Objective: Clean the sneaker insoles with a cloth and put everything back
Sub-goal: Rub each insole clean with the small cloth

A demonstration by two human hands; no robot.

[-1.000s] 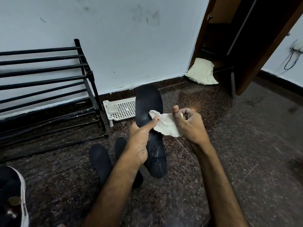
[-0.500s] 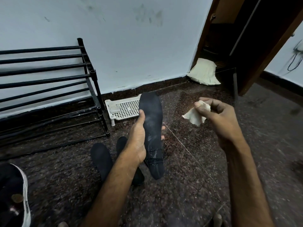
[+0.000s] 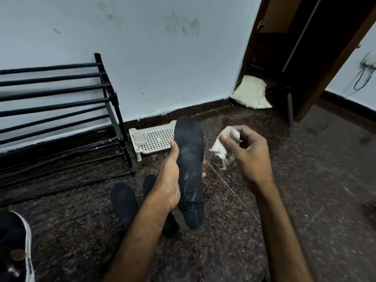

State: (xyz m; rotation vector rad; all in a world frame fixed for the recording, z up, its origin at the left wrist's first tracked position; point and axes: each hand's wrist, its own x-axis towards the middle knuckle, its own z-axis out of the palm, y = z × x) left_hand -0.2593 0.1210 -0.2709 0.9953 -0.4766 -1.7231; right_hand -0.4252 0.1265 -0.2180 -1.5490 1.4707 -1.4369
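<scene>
Insole (image 3: 190, 157) in grip of left hand (image 3: 168, 186), cloth (image 3: 220, 148) in pinch of right hand (image 3: 251, 157), perhaps a tub (image 3: 140, 139) in white tray (image 3: 159, 140)

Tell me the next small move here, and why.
Probably bring the cloth in the right hand onto the insole that the left hand holds up, and wipe: the cloth is clear of it, and pale streaks show on its lower half.

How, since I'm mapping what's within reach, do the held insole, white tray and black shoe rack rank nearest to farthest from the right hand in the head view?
1. Held insole, just left of the right hand, in the left hand.
2. White tray, on the floor beyond the insole.
3. Black shoe rack, far left by the wall.
</scene>
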